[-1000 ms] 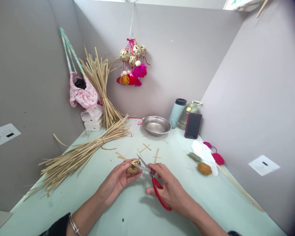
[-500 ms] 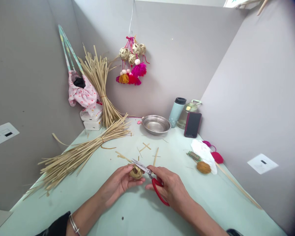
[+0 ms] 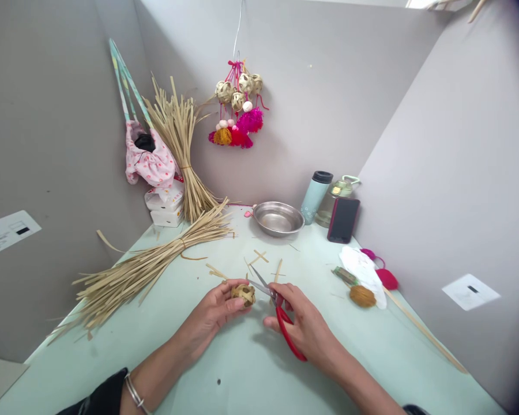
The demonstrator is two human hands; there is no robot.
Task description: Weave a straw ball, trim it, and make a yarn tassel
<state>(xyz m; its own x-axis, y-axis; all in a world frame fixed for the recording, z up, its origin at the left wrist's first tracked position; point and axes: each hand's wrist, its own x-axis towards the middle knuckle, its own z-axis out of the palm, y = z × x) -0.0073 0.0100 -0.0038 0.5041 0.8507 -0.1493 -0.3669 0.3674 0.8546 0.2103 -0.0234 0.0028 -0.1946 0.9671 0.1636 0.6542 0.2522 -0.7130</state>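
Note:
Between the fingers and thumb of my left hand (image 3: 216,314) is a small woven straw ball (image 3: 243,295), with gaps showing in its weave. My right hand (image 3: 305,323) grips a pair of red-handled scissors (image 3: 290,334). Their blades are parted and point up and left, with the lower blade close to the ball's top edge; whether it touches the ball I cannot tell. Short cut straw pieces (image 3: 259,256) lie on the table just beyond my hands.
A tied straw bundle (image 3: 155,259) lies at left, and another (image 3: 185,161) leans on the wall. A metal bowl (image 3: 278,219), tumbler (image 3: 316,196) and phone (image 3: 343,220) stand at the back. Yarn bundles (image 3: 363,296) lie at right. Finished balls with tassels (image 3: 237,101) hang above.
The ball has been turned in my left hand, and my left thumb now lies across its front. The scissors have opened wider and moved slightly right. The whole view has shifted a little.

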